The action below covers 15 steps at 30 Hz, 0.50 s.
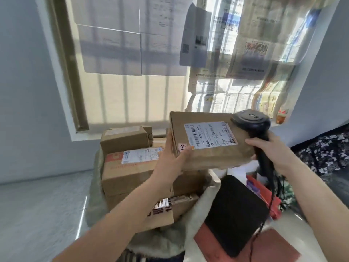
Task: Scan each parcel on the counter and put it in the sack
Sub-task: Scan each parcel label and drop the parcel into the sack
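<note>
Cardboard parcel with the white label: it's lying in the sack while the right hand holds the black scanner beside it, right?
Not quite. The cardboard parcel is not lying in the sack; the left hand holds it up above the sack by its left edge. The right hand does hold the black scanner beside it. The head view shows this.

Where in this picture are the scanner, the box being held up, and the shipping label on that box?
scanner (251,121): head view, on its rounded black head.
held box (217,157): head view, on bare cardboard below the label.
shipping label (209,134): head view, middle of the white sticker.
</note>
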Tool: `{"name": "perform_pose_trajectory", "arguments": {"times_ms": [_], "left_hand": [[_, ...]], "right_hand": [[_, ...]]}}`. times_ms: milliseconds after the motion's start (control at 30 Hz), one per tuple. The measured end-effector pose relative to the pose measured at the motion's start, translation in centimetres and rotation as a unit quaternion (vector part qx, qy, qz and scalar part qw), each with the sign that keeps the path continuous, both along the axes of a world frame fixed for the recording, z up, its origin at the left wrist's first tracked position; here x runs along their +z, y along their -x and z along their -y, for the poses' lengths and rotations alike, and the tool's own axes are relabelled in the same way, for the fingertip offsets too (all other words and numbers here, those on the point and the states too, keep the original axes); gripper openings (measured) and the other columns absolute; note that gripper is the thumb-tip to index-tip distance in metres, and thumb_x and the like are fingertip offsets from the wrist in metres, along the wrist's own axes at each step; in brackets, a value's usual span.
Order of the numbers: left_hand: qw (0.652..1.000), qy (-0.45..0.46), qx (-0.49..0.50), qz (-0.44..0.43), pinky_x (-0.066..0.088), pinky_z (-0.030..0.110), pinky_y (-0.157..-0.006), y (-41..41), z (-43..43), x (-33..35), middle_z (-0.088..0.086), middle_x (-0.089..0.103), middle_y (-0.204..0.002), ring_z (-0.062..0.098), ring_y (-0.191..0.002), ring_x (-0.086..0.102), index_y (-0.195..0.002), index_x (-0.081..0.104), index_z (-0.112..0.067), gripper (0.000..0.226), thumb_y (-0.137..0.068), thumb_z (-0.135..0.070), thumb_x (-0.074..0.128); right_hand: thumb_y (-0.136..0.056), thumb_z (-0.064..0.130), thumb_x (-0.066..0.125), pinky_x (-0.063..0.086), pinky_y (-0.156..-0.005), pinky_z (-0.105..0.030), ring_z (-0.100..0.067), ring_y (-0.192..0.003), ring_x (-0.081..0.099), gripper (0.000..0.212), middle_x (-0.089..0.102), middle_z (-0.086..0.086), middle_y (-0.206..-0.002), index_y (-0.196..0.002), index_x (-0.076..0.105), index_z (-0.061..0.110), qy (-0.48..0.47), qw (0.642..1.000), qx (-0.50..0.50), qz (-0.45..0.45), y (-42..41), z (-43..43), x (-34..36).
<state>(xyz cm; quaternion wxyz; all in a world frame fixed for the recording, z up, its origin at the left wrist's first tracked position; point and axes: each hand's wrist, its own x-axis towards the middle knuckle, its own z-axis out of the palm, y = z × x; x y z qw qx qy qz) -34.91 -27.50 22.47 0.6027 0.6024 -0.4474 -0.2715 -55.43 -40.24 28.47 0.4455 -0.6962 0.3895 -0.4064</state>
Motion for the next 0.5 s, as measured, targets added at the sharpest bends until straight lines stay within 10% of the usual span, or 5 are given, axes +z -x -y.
{"name": "perform_pose_trajectory", "arguments": {"times_ms": [267,500], "left_hand": [[0.981,-0.119,0.143,0.051,0.056,0.033,-0.055,-7.1,-2.7,4.0,0.002,0.053,-0.118,0.023,-0.094,0.058,-0.139,0.029,-0.034,0.056,-0.090,-0.059,0.036],[0.957,-0.185,0.206,0.086,0.058,0.040,-0.065,-12.0,-4.9,3.2,-0.003,0.046,-0.114,0.017,-0.092,0.051,-0.139,0.032,-0.031,0.054,-0.092,-0.058,0.033]], "right_hand": [[-0.086,0.012,0.058,0.046,-0.043,-0.023,-0.018,-0.069,0.049,0.007,0.049,-0.007,-0.084,-0.090,0.058,0.017,-0.041,0.988,0.148,0.007,-9.2,2.3,2.8],[-0.086,0.012,0.060,0.047,-0.054,-0.029,-0.017,-0.062,0.049,0.006,0.047,-0.004,-0.076,-0.091,0.057,0.014,-0.082,0.970,0.224,-0.041,-14.7,1.6,0.9]]}}
